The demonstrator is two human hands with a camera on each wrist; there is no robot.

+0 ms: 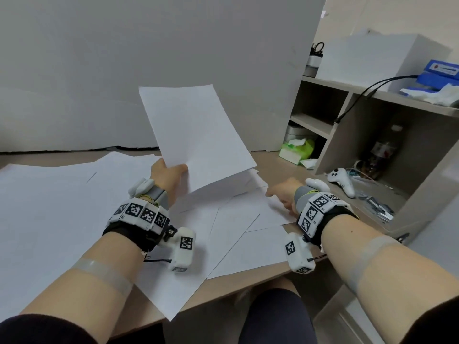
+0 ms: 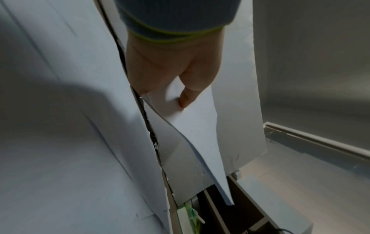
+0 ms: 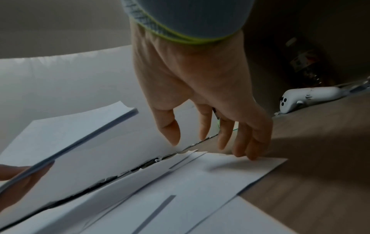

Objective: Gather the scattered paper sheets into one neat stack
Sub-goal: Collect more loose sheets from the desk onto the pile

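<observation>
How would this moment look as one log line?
left hand: holds raised sheets | right hand: fingertips touching loose sheet on desk | stack: unfinished

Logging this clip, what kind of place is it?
Probably an office or lab workspace: a wooden desk strewn with loose paper sheets, open shelving with boxes, and a white controller.

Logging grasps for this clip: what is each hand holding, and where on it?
The left hand pinches a few lifted paper sheets at their lower edge. The right hand holds nothing; its fingertips touch a sheet on the desk.
</observation>
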